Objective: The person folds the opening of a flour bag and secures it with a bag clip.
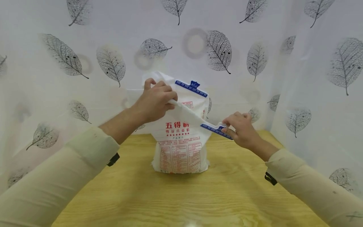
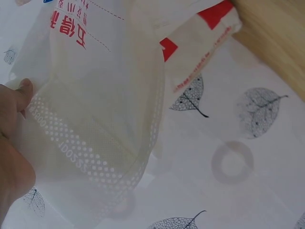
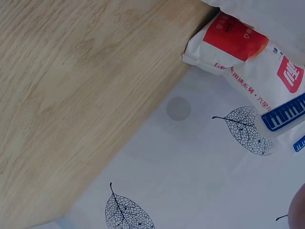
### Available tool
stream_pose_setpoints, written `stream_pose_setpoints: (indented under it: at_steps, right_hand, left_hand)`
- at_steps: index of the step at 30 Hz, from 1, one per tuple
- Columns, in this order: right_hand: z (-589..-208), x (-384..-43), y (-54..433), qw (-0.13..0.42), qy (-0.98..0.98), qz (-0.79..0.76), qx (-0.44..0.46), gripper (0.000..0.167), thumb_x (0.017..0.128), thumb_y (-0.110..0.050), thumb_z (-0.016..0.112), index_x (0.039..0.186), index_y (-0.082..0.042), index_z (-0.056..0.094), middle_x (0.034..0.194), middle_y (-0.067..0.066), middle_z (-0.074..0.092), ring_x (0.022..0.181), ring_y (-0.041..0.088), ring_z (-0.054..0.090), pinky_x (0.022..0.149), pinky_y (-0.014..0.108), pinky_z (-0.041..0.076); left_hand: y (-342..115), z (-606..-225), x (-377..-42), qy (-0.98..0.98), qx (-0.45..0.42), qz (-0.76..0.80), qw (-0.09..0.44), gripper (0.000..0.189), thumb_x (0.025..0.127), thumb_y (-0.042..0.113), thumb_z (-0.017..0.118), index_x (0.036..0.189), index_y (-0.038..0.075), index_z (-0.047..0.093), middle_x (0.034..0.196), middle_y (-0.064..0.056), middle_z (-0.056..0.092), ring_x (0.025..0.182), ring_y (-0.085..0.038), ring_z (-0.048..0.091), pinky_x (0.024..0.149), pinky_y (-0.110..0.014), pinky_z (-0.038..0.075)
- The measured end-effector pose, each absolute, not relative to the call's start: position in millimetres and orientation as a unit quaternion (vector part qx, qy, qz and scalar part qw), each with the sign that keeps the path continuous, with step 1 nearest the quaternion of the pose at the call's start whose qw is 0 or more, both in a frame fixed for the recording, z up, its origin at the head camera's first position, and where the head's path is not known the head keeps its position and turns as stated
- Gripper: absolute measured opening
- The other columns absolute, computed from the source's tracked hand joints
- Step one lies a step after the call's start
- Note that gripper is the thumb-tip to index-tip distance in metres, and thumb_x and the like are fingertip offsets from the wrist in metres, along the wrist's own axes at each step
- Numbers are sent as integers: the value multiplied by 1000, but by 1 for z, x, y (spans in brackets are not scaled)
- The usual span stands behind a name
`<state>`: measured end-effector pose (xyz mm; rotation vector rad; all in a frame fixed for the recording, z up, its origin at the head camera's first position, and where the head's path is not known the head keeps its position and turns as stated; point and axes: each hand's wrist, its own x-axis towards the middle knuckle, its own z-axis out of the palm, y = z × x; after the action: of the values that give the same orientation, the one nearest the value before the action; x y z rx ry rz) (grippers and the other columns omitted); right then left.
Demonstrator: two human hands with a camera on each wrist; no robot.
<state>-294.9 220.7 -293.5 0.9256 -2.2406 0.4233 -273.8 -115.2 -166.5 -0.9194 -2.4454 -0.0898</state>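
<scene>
A white flour bag [image 1: 182, 157] with red Chinese print stands upright on the table, its loose top pulled up and slanted between both hands. My left hand [image 1: 157, 99] pinches the upper edge at the left; in the left wrist view the thumb [image 2: 25, 88] lies against the white plastic bag [image 2: 109, 90]. Lower down at the right, my right hand [image 1: 241, 130] grips a blue-and-white bag clip [image 1: 211, 127] by its middle, at the right end of the slanted edge. Another blue clip [image 1: 184, 84] sits higher on the bag, behind that edge.
The wooden table [image 1: 181, 201] extends in front of the bag. A white cloth [image 1: 181, 19] printed with dark leaves hangs behind and at the sides. In the right wrist view, the table edge [image 3: 133, 129] runs diagonally beside the cloth.
</scene>
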Motion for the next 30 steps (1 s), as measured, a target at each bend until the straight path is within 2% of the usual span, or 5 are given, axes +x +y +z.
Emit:
stream_pose_setpoints:
  at_steps: [5, 18, 30]
  right_hand:
    - [-300, -295, 218, 347, -859, 154, 344, 22, 84, -11, 76, 100, -7, 62, 90, 6, 65, 89, 24, 48, 84, 51, 22]
    - [-296, -300, 205, 375, -833, 176, 368, 20, 83, -7, 77, 97, -5, 63, 86, 6, 63, 86, 23, 49, 83, 48, 27]
    - [-290, -302, 190, 375, -821, 212, 375, 19, 84, -7, 76, 98, -3, 63, 85, 7, 61, 82, 21, 46, 84, 46, 28]
  left_hand:
    - [-114, -167, -273, -904, -341, -23, 258, 16, 93, 20, 71, 108, 15, 71, 108, -1, 69, 113, -25, 52, 111, -58, 17]
    - [-116, -167, -274, -904, -333, -5, 267, 19, 93, 21, 71, 112, 15, 69, 113, -3, 67, 116, -26, 50, 110, -58, 18]
    - [-117, -171, -277, -900, -331, -17, 283, 22, 93, 21, 71, 115, 18, 70, 122, -7, 57, 124, -31, 43, 108, -58, 20]
